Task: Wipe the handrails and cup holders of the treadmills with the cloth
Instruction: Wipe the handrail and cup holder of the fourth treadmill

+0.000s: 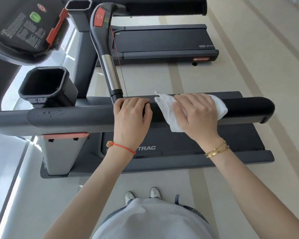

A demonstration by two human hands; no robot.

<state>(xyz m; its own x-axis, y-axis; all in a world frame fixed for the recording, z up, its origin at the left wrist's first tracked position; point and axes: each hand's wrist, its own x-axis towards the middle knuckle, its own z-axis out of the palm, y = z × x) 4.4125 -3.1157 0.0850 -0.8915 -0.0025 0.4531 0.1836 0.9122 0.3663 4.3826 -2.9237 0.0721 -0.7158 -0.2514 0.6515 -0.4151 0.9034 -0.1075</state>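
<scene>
right hand [196, 112]: fingers laid fairly straight over the white cloth [167, 114], pressing it onto the top of the near handrail [72, 117]; two gold bangles [217, 149] at the wrist.
left hand [131, 114]: just beside the right hand on the same rail, fingers curled over its far edge, gripping the handrail itself; a red cord bracelet [123, 146] at the wrist.
cloth: draped across the rail under the right hand, one crumpled end sticking out toward the left hand, a loose flap hanging over the near side, more bunched beyond the knuckles toward the rail's rounded end.
near handrail: dark padded bar running left to right across the view, rounded end at right, joined at left to the console frame.
near treadmill deck [162, 149]: below the rail, dark belt with lettering partly visible.
person's shoes [141, 195]: pale pair on the floor in front of the deck, below a grey shirt front.
cup holder [45, 83]: black, square-mouthed, upright behind the rail at left, well apart from both hands.
centre grip bar [110, 76]: part chrome, part black, with a red panel near the top, rising from the rail close to the left hand's fingers.
console [24, 28]: upper left, dark panel with a green button.
second treadmill [162, 44]: farther back, with its own dark handrail above it at the top edge.
</scene>
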